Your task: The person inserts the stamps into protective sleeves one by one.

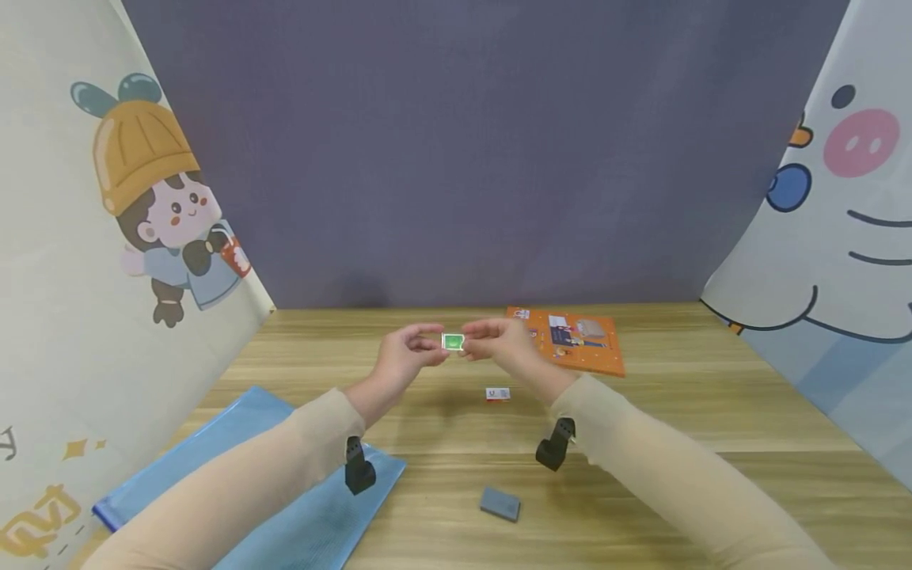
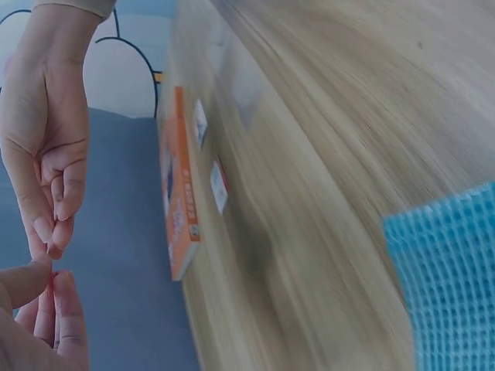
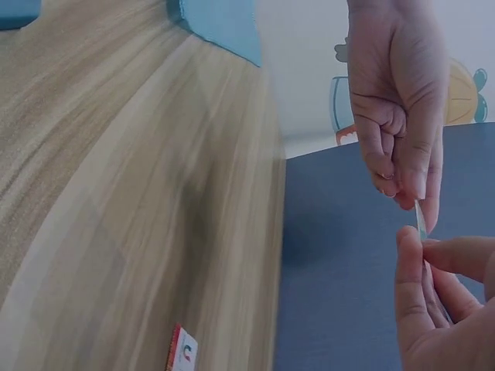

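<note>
A small thin card, green with a white border, is held up above the wooden table between both hands. My left hand pinches its left edge between thumb and fingers. At its right edge, my right hand pinches it the same way. Seen from the right wrist, the card is almost edge-on, a pale sliver bridging the two sets of fingertips. The left wrist view has the fingers of both hands meeting at the left side, mostly hiding the card.
Below the hands, a small white-and-red packet lies on the table. An orange illustrated book is behind the right hand. Nearer the front lies a small grey-blue block. A blue mesh-textured pouch lies under the left forearm.
</note>
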`<state>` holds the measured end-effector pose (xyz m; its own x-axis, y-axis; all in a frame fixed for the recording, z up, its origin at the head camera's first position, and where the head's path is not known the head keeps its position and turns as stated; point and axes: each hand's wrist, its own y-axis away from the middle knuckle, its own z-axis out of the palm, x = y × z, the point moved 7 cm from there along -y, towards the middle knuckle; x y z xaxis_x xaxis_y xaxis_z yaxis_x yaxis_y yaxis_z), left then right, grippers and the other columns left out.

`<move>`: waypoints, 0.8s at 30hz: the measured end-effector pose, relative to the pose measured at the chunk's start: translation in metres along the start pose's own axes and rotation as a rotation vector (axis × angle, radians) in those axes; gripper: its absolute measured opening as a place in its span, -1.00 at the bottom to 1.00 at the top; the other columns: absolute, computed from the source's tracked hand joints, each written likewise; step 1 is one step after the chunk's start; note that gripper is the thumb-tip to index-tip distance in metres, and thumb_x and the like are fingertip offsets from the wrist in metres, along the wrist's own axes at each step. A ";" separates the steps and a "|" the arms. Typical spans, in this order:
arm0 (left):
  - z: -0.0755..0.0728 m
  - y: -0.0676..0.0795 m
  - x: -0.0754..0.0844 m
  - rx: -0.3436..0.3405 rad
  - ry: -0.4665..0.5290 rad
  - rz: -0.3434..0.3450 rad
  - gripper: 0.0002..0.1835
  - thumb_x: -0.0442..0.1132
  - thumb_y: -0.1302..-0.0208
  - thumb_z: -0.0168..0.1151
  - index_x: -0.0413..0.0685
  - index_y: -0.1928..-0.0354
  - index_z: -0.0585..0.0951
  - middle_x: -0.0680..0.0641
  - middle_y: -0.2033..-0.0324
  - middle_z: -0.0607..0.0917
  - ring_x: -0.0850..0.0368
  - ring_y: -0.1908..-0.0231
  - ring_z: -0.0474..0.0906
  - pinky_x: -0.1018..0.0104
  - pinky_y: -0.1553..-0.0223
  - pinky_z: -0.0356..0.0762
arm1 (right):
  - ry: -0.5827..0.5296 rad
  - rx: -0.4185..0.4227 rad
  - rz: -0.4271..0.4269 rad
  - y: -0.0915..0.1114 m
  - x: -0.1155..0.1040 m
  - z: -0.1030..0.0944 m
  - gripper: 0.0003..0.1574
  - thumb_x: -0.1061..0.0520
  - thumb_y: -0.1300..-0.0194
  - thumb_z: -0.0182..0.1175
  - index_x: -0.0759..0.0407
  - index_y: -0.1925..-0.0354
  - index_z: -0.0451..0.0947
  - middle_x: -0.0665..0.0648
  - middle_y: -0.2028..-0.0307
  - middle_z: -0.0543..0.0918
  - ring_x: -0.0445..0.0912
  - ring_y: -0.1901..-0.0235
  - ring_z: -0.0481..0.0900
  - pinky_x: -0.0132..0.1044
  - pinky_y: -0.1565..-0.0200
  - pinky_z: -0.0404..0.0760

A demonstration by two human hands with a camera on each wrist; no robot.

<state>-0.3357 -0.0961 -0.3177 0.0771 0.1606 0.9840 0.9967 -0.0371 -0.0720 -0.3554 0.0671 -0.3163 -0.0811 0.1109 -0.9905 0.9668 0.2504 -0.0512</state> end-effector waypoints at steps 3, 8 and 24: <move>-0.002 -0.002 -0.003 -0.001 -0.043 0.028 -0.52 -0.50 -0.07 0.39 -0.22 -0.10 0.59 -0.19 0.31 0.75 0.21 0.35 0.68 0.31 0.13 0.69 | -0.007 0.007 0.017 -0.002 0.006 0.003 -0.63 0.39 -0.17 0.29 0.38 0.01 0.58 0.29 0.21 0.72 0.00 0.32 0.73 -0.15 0.11 0.73; -0.007 -0.002 -0.010 0.003 -0.129 0.042 -0.55 -0.48 -0.03 0.42 -0.22 -0.04 0.63 -0.19 0.32 0.76 0.18 0.35 0.69 0.32 0.17 0.68 | -0.015 0.012 0.041 -0.002 0.013 0.009 -0.61 0.41 -0.17 0.28 0.41 -0.01 0.57 0.33 0.18 0.70 -0.06 0.38 0.73 -0.17 0.14 0.74; -0.019 0.002 -0.031 -0.021 -0.243 -0.010 -0.63 -0.43 -0.06 0.42 -0.22 0.03 0.65 -0.15 0.33 0.77 0.18 0.34 0.68 0.29 0.12 0.68 | -0.037 -0.020 0.105 -0.002 0.031 0.027 -0.59 0.45 -0.13 0.28 0.43 0.00 0.56 0.40 0.12 0.67 -0.13 0.44 0.70 -0.19 0.16 0.74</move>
<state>-0.3364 -0.1202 -0.3450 0.0733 0.3940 0.9162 0.9969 -0.0544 -0.0563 -0.3533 0.0444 -0.3499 0.0293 0.1020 -0.9943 0.9645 0.2584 0.0550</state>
